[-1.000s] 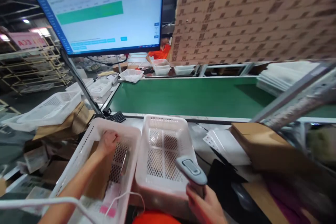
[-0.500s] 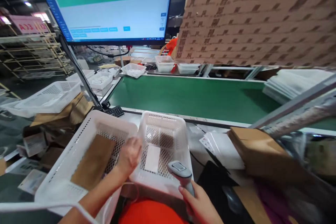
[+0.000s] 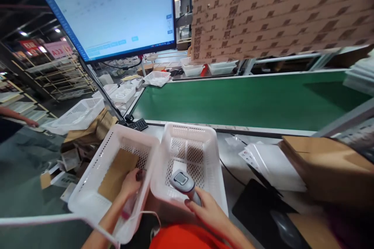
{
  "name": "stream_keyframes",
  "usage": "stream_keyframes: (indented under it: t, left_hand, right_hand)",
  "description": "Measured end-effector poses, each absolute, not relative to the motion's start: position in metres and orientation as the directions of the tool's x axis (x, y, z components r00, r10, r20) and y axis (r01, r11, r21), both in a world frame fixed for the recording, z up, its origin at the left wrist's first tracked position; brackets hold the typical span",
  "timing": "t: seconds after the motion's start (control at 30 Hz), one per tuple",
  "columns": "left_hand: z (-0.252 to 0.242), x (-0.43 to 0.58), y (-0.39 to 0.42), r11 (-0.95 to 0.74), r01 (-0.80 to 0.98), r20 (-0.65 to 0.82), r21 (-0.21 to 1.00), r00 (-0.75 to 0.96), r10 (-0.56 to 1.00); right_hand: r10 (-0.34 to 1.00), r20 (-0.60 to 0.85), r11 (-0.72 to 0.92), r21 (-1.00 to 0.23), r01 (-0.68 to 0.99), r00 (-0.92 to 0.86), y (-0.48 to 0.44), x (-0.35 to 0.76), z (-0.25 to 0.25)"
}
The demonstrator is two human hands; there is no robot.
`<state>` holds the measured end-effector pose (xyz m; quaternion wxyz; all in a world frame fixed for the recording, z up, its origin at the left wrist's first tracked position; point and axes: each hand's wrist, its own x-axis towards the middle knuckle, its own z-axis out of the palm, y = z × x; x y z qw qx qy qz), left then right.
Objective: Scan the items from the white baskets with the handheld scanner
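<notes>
Left hand (image 3: 131,183) down in the left white basket (image 3: 92,203), between 7 and 8 o'clock of the view; fingers bent at a small dark item (image 3: 140,175) by the basket's inner right side (mostly covered, so can't tell if it's pinched or just touched). Same basket: flat brown cardboard piece (image 3: 117,173) at the hand's 10 o'clock, slanted on the mesh floor; something pink (image 3: 126,213) at its 6 o'clock, partly hidden.

Right hand (image 3: 206,204), near 6 o'clock, fingers wrapped round the handle of a grey scanner (image 3: 182,181), its head pointing to 10 o'clock over the right white basket (image 3: 212,173). White card (image 3: 179,165) in that basket, just beyond the scanner head, which overlaps its near end in view. Baskets side by side, rims close.

Counter (image 3: 226,155) also carries a black keypad (image 3: 140,125) between 8 and 9 o'clock, white packets (image 3: 274,165) at 4, dark mouse (image 3: 284,225) between 4 and 5. Green belt (image 3: 233,97) runs across toward 3; lit monitor (image 3: 111,15) between 10 and 11, printed cardboard sheet (image 3: 280,17) near 2. Another person's forearm (image 3: 17,114) at 9.
</notes>
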<state>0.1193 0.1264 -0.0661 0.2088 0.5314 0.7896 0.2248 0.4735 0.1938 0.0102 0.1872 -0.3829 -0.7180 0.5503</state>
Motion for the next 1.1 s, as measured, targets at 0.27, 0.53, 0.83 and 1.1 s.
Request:
stream_keyframes:
  t: [0.27, 0.53, 0.83, 1.1]
  left_hand:
    - [-0.003, 0.141, 0.118, -0.244, 0.688, 0.536, 0.683, -0.246, 0.807]
    - [0.046, 0.182, 0.139, -0.551, 0.792, 0.839, 0.263, 0.095, 0.536]
    - [0.028, 0.202, 0.154, -0.511, 0.423, 0.644, 0.749, -0.281, 0.711]
    - [0.004, 0.206, 0.176, -0.386, -0.076, 0.288, 0.92, -0.536, 0.793]
  right_hand:
    - [0.81, -0.051, 0.018, -0.994, 0.112, -0.584, 0.175, 0.483, 0.006]
    - [0.893, -0.18, -0.158, -0.984, 0.087, -0.412, 0.154, 0.5, 0.021]
    - [0.84, -0.229, -0.257, -0.966, 0.011, -0.492, 0.165, 0.51, 0.034]
    - [0.883, -0.166, -0.152, -0.986, 0.066, -0.438, 0.166, 0.511, 0.035]
